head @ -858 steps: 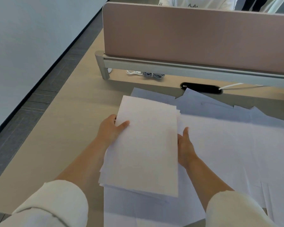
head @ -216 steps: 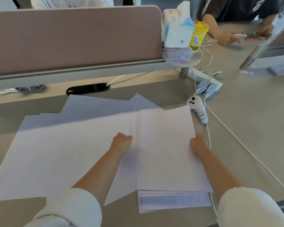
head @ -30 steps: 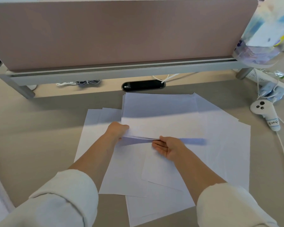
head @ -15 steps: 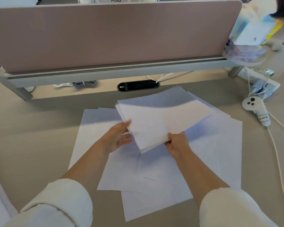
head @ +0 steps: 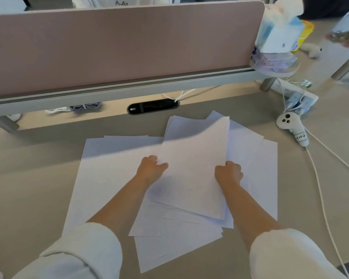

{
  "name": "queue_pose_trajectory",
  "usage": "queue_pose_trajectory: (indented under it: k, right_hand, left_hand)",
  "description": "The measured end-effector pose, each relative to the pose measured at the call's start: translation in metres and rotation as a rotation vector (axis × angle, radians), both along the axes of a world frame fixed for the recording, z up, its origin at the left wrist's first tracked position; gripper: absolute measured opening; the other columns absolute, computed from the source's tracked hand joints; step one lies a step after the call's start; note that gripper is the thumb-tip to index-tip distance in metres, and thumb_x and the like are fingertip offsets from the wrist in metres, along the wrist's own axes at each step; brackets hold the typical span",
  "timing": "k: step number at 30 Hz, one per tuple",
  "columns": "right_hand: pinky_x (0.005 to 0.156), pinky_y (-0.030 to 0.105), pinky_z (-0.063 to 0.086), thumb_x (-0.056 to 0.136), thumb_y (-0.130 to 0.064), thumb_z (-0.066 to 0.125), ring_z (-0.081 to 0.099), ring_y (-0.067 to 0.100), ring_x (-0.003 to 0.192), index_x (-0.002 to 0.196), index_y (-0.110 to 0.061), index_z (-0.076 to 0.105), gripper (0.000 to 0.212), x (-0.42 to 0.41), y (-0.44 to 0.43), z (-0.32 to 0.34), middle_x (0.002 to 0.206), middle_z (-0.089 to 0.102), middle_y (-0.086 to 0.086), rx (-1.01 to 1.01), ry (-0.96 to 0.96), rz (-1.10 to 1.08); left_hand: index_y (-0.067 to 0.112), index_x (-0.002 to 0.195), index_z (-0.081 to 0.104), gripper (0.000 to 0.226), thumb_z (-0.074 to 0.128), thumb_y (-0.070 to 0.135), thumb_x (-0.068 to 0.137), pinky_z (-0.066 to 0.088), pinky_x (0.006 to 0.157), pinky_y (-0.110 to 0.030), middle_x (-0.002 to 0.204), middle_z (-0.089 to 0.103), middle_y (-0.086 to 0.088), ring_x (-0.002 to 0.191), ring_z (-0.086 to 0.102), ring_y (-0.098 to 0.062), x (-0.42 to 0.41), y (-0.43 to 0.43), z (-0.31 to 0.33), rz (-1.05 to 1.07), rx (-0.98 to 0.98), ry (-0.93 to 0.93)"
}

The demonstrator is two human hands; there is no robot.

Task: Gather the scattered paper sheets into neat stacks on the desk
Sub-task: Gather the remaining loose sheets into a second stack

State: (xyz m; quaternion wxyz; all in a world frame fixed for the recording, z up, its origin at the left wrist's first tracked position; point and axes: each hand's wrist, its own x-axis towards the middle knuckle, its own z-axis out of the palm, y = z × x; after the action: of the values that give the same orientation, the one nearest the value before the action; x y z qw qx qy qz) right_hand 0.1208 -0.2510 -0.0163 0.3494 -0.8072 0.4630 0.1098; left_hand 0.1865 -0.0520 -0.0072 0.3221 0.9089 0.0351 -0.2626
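Both hands, left hand (head: 152,168) and right hand (head: 228,174), are gripping the bundle (head: 193,168) by its side edges, long axis running away from the person, hovering over loose sheets (head: 109,168) lying leftward on the table (head: 28,168)

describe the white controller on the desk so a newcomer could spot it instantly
Start at the pink divider panel across the back of the desk and follow it to its right end. Just below, beside the power strip, lies the white controller, right of the loose sheets. It alone has black buttons and a handwritten label on its handle.
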Motion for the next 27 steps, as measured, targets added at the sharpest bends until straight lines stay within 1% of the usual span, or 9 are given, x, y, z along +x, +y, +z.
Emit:
queue_pose_trajectory:
  k: [5, 9, 11, 15, 18, 21, 24, 25, 27]
  right_hand:
    - [0.105, 0.034, 0.031, 0.094, -0.010, 0.038, 0.041, 0.035, 0.125, 0.132, 0.002, 0.044, 0.041, 0.003, -0.009, 0.005, 0.137, 0.040, 0.019, -0.002, 0.039, 0.025]
    - [0.107, 0.037, 0.032, 0.095, -0.009, 0.032, 0.038, 0.036, 0.126, 0.132, 0.003, 0.044, 0.040, 0.001, -0.016, 0.012, 0.136, 0.040, 0.020, 0.018, 0.035, 0.003]
    - [0.106, 0.038, 0.032, 0.096, -0.009, 0.030, 0.039, 0.036, 0.123, 0.124, 0.005, 0.049, 0.036, 0.000, -0.018, 0.014, 0.128, 0.046, 0.020, 0.008, 0.028, 0.030]
    - [0.088, 0.037, 0.042, 0.092, -0.024, 0.041, 0.048, 0.030, 0.096, 0.090, -0.002, 0.053, 0.024, 0.002, -0.020, 0.008, 0.098, 0.048, 0.015, 0.064, -0.046, -0.007]
    - [0.064, 0.030, 0.036, 0.087, -0.021, 0.049, 0.046, 0.025, 0.071, 0.064, -0.008, 0.040, 0.028, 0.003, -0.026, 0.003, 0.074, 0.047, 0.009, 0.095, -0.110, -0.036]
    - [0.061, 0.028, 0.030, 0.083, -0.020, 0.052, 0.038, 0.022, 0.063, 0.058, -0.019, 0.028, 0.035, 0.002, -0.031, 0.001, 0.060, 0.033, -0.002, 0.114, -0.116, -0.052]
    - [0.051, 0.026, 0.031, 0.081, -0.008, 0.051, 0.044, 0.024, 0.066, 0.066, -0.016, 0.037, 0.023, 0.001, -0.033, 0.000, 0.064, 0.042, -0.001, 0.168, -0.177, -0.090]
    - [0.054, 0.027, 0.037, 0.082, -0.005, 0.050, 0.049, 0.026, 0.072, 0.078, -0.014, 0.045, 0.011, 0.001, -0.033, 0.000, 0.073, 0.049, 0.002, 0.195, -0.205, -0.118]
    - [0.074, 0.033, 0.048, 0.086, -0.005, 0.053, 0.057, 0.031, 0.094, 0.118, -0.010, 0.045, 0.033, -0.001, -0.033, 0.002, 0.101, 0.054, 0.009, 0.239, -0.216, -0.160]
  left_hand:
    - [0.009, 0.070, 0.048, 0.028, 0.053, 0.028, 0.090, 0.033, 0.062, -0.026, 0.077, 0.048, -0.007, 0.073, 0.048, -0.025, 0.003, -0.003, -0.002, 0.026, 0.006, 0.132]
    - [0.004, 0.073, 0.053, 0.028, 0.052, 0.027, 0.090, 0.036, 0.065, -0.026, 0.071, 0.051, -0.005, 0.072, 0.050, -0.026, 0.002, -0.004, -0.002, 0.010, 0.069, 0.177]
    - [0.006, 0.069, 0.049, 0.027, 0.053, 0.026, 0.088, 0.034, 0.059, -0.025, 0.070, 0.048, -0.004, 0.064, 0.049, -0.022, 0.003, -0.006, 0.000, 0.015, 0.096, 0.146]
    - [0.010, 0.095, 0.048, 0.019, 0.057, 0.025, 0.088, 0.034, 0.069, -0.025, 0.085, 0.046, 0.002, 0.084, 0.049, -0.022, 0.005, -0.014, -0.001, 0.024, 0.057, 0.085]
    - [0.019, 0.067, 0.036, 0.031, 0.059, 0.016, 0.087, 0.031, 0.055, -0.024, 0.069, 0.038, 0.006, 0.068, 0.043, -0.016, 0.004, -0.016, -0.006, 0.064, -0.016, 0.109]
    - [0.020, 0.068, 0.039, 0.030, 0.060, 0.009, 0.085, 0.036, 0.066, -0.025, 0.072, 0.042, 0.004, 0.084, 0.044, -0.022, 0.004, -0.015, -0.010, 0.116, -0.061, 0.133]
    - [0.014, 0.095, 0.047, 0.019, 0.061, 0.007, 0.084, 0.038, 0.079, -0.027, 0.097, 0.050, -0.002, 0.092, 0.047, -0.022, 0.006, -0.014, -0.012, 0.146, -0.101, 0.147]
    - [0.014, 0.101, 0.047, 0.023, 0.061, 0.007, 0.084, 0.039, 0.081, -0.027, 0.102, 0.050, -0.003, 0.094, 0.048, -0.022, 0.006, -0.014, -0.013, 0.156, -0.117, 0.158]
    - [0.014, 0.107, 0.050, 0.027, 0.062, 0.006, 0.084, 0.039, 0.081, -0.027, 0.107, 0.051, -0.002, 0.096, 0.049, -0.022, 0.007, -0.013, -0.013, 0.177, -0.161, 0.175]
